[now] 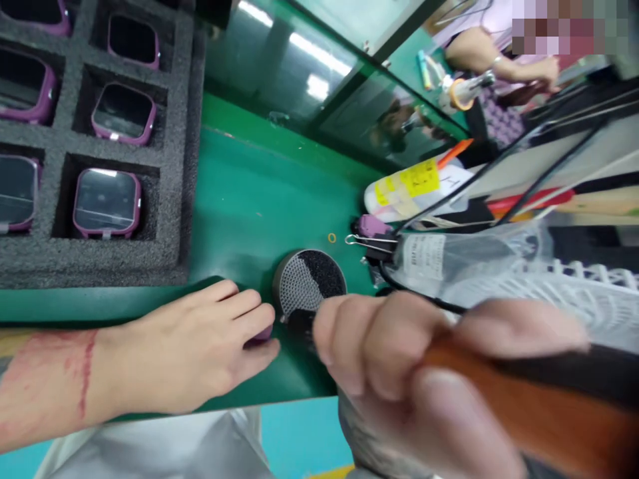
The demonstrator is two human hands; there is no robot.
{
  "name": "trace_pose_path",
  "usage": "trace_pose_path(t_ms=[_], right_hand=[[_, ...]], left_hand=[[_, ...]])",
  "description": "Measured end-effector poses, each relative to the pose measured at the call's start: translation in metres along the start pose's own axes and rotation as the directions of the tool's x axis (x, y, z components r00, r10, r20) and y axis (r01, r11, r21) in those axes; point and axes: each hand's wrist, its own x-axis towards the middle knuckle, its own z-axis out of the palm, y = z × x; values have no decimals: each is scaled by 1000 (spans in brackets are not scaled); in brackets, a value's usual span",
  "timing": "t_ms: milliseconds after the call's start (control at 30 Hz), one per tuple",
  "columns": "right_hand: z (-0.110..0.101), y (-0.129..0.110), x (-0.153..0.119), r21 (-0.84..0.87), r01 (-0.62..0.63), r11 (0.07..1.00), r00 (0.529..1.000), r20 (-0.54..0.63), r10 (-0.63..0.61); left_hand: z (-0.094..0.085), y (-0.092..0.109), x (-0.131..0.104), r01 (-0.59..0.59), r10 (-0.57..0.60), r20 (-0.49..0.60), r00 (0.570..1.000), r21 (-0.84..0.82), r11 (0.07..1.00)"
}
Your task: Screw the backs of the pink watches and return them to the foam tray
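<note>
My left hand [200, 346] rests at the front edge of the green table, fingers curled around a small purple piece [262, 334] that looks like a watch case; most of it is hidden. Close to the camera and blurred, my right hand [399, 352] is wrapped round a thick orange and black tool handle [539, 406]. The tool's working end cannot be made out. Between the hands stands a round grey container [299, 286] with a perforated surface, partly covered by something dark and grainy. To the left, purple smartwatches [107, 203] lie screen up in a foam tray [174, 199].
A white bottle with yellow labels [404, 189] lies on the right, near a binder clip [377, 245] and a clear plastic bag [449, 259]. A small orange ring [332, 237] is on the table [239, 186]. Across the glass partition [329, 86], another person's arm [489, 60] shows.
</note>
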Motion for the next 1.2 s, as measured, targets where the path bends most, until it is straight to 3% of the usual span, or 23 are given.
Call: trace_pose_path(t_ms=[100, 200, 400, 767, 967, 1100, 1200], right_hand=[[-16, 7, 18, 98, 84, 992, 988, -140, -69], [-24, 14, 27, 90, 126, 988, 969, -226, -103], [-19, 16, 31, 89, 66, 994, 984, -173, -50], [-20, 21, 31, 48, 83, 995, 991, -114, -77], [-22, 5, 27, 7, 50, 999, 983, -176, -48], [-23, -16, 10, 40, 28, 999, 988, -150, -22], [-15, -32, -6, -28, -115, 993, 981, -164, 108]], left_hand=[[-4, -1, -2, -50, 51, 53, 997, -11, 999], [-7, -2, -4, -86, 85, -9, 996, -66, 994], [-6, 0, -3, -21, 18, -160, 987, -16, 1000], [-3, -1, -7, 18, -14, -112, 994, 33, 999], [-8, -2, -3, -11, 13, -113, 994, 14, 1000], [-4, -1, -3, 17, -17, -77, 997, -3, 1000], [-1, 0, -3, 34, -35, -74, 997, -18, 999]])
